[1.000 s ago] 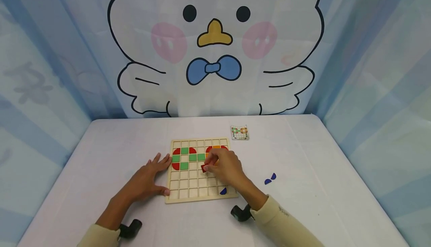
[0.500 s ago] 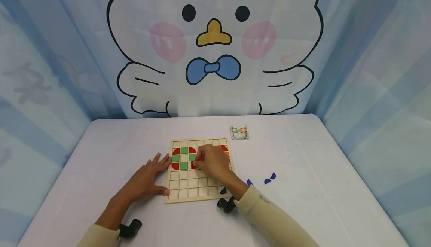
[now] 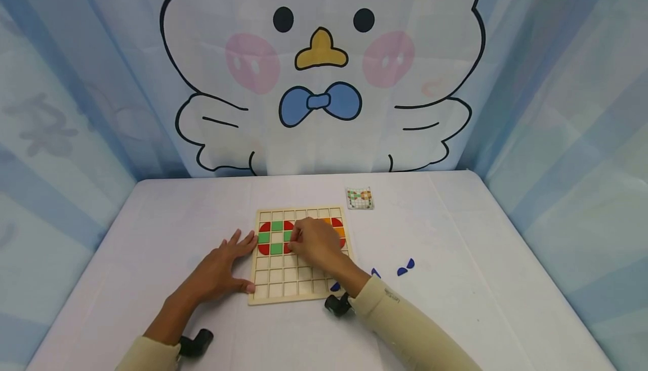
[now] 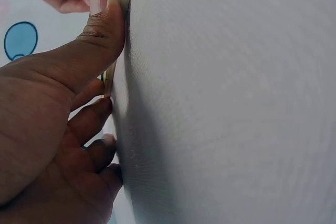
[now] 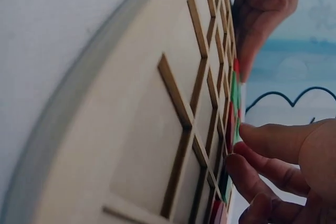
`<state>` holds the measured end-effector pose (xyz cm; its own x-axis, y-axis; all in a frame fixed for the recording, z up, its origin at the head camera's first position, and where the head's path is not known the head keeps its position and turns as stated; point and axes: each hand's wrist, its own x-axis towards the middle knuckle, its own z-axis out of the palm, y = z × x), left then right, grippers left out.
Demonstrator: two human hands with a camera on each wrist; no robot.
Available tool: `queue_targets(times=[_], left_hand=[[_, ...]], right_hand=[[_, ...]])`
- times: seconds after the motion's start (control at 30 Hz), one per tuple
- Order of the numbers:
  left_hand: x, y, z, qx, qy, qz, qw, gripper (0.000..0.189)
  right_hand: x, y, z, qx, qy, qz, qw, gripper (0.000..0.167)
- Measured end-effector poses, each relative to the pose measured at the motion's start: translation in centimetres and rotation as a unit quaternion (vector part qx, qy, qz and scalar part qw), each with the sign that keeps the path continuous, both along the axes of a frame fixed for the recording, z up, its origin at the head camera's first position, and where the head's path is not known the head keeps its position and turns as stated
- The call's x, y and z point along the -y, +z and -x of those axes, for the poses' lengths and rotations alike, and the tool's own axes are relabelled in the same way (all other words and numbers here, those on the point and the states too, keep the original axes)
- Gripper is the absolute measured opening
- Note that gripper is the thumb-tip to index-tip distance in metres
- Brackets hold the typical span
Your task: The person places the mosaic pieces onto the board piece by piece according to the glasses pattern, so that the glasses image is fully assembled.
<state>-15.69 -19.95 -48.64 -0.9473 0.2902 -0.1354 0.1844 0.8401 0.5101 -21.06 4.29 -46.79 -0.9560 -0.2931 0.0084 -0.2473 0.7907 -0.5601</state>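
Note:
A wooden grid board (image 3: pixel 283 276) lies on the table with red, green and orange pieces set in its far rows. My left hand (image 3: pixel 223 267) rests at the board's left edge, fingers spread, thumb (image 4: pixel 100 24) against the rim in the left wrist view. Over the board's middle, my right hand (image 3: pixel 319 244) has its thumb and curled fingertips at a red piece (image 3: pixel 287 248), pinching it low in its cell beside a green square (image 3: pixel 276 248). In the right wrist view that red piece (image 5: pixel 229 127) sits almost flat between the strips. The right hand hides several cells.
A small printed pattern card (image 3: pixel 360 198) lies behind the board. Blue pieces (image 3: pixel 402 272) lie on the table to the right, and another blue piece (image 3: pixel 335 287) is on the board's near right part. A cartoon curtain (image 3: pixel 324 146) hangs behind the table.
My right hand has moved left across the board with the red piece, lowering it into a cell beside the green squares. Over the last half second it shifts only slightly. My left hand stays put.

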Motion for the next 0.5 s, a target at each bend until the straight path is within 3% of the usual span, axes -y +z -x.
queue_targets(times=[0.17, 0.5], left_hand=[[-0.1, -0.1, 0.0, -0.006, 0.0, 0.003, 1.0, 0.116], [-0.1, -0.2, 0.1, -0.009, 0.007, 0.005, 0.9999, 0.117]], right_hand=[[-1.6, 0.6, -0.5, 0.007, -0.012, 0.021, 0.9997, 0.013], [-6.4, 2.0, -2.5, 0.007, -0.049, 0.01, 0.9987, 0.014]])
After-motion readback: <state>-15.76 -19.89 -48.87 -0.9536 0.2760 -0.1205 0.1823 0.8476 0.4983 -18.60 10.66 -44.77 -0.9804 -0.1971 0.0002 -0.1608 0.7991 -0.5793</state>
